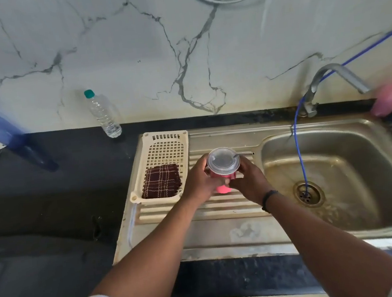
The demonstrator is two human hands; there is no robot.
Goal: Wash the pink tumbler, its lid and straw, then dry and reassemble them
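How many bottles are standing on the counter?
2: a clear water bottle with a green cap by the wall, and a blurred blue bottle at the far left. Others may sit outside the view.

Both hands crowd the ribbed drainboard (223, 206): the left hand (200, 181) and right hand (248, 181) wrap the pink tumbler (222, 182) from either side, and its clear lid (223, 161) and metal straw (243, 154) block any approach from above. Just left, the cream basket (164, 139) with a checked cloth (162, 181) walls off that side. Bare ribs lie toward the person, under the forearms. The sink basin (336, 147) to the right is open, crossed only by a thin blue hose (299, 151) hanging to the drain (309, 194). The tap (335, 76) overhangs the basin's far rim. The dark counter (51, 213) at left lies open between basket, water bottle (103, 115) and blue container (5, 133).
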